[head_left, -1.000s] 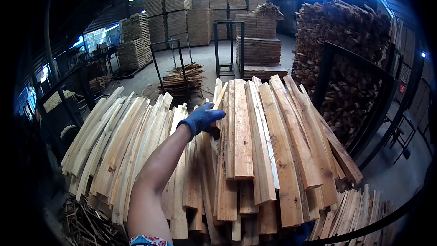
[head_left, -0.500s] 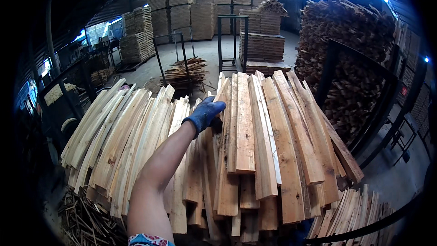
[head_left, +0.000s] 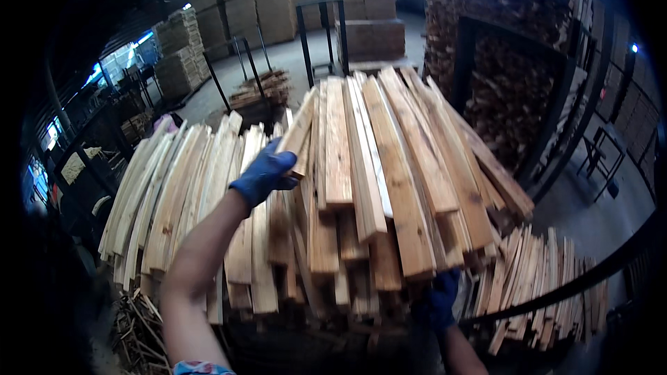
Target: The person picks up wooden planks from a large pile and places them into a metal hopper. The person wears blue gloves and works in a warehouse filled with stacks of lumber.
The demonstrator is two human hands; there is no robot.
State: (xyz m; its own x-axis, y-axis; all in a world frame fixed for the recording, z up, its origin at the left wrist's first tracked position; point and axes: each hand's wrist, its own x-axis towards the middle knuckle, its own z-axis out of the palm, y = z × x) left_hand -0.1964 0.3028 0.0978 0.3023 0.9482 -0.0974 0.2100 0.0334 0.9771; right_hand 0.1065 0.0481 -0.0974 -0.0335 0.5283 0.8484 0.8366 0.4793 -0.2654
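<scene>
A broad pile of pale wooden planks lies across the middle, its boards pointing away from me. My left hand, in a blue glove, is closed around a short wooden plank, whose near end is lifted and tilted over the pile's centre. My right hand, gloved in dark blue, is low at the near right, just below the board ends. Shadow hides its fingers, so I cannot tell whether it grips anything.
A second stack of boards stands low on the right beside a dark curved bar. Thin scrap sticks lie at the lower left. Black metal frames rise beyond the pile, with tall timber stacks behind them.
My left hand has come nearer and left, drawing up the plank's near end. My right hand has come into sight at the lower right. The whole view has shifted.
</scene>
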